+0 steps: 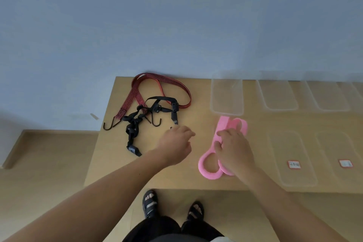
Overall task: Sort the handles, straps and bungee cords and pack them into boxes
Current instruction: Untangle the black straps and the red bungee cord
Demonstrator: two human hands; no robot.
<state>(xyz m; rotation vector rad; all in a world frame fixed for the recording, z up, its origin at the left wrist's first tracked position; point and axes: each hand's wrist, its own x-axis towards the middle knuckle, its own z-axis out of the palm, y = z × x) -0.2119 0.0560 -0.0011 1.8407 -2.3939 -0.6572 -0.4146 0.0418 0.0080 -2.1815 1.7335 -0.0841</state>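
Observation:
Two pink foam handles [209, 165] lie side by side on the wooden table [110, 159], right of centre. My right hand [234, 149] rests on top of them, fingers curled over the middle. My left hand [176, 142] hovers just left of the handles with loosely curled fingers, holding nothing I can see. A black strap with buckles [134, 125] lies tangled at the table's left. Behind and under it lies a red and black bungee cord [176, 86] with dark hooks [110, 124].
A clear plastic box [226, 111] stands behind the pink handles. Two more clear boxes [279, 95] sit further right at the back. Two clear lids with red-edged labels [294, 164] lie at the front right. The table's front edge runs just above my feet.

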